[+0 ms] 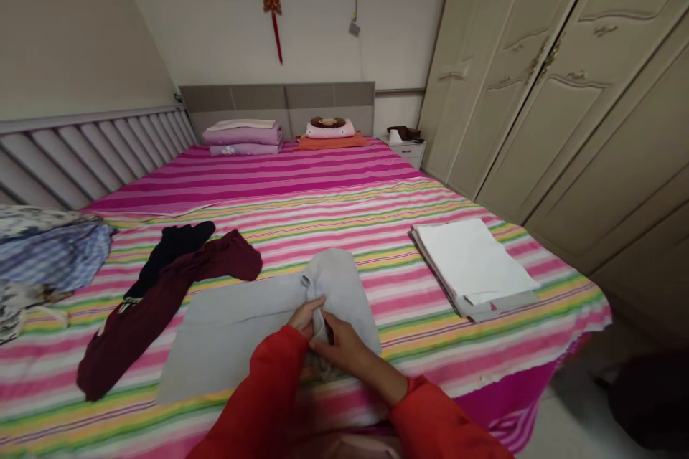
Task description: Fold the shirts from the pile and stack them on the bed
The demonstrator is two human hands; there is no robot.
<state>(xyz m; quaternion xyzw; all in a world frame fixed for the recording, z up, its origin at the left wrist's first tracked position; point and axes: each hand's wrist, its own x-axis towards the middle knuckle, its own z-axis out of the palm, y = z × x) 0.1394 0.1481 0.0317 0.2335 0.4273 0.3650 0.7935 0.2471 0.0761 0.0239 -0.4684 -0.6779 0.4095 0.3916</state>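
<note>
My left hand (306, 317) and right hand (347, 346) are close together, fingers pinching a bunched edge of the gray garment (242, 319) between them. The garment lies on the bed (349, 222) right in front of me, its flat part stretching to my left. Just beside it on that side is a maroon garment (156, 315), touching a black one (172, 251). To my right, apart, sits a folded stack (479, 265), white on top. Farther left is a heap of patterned cloth (59, 251).
</note>
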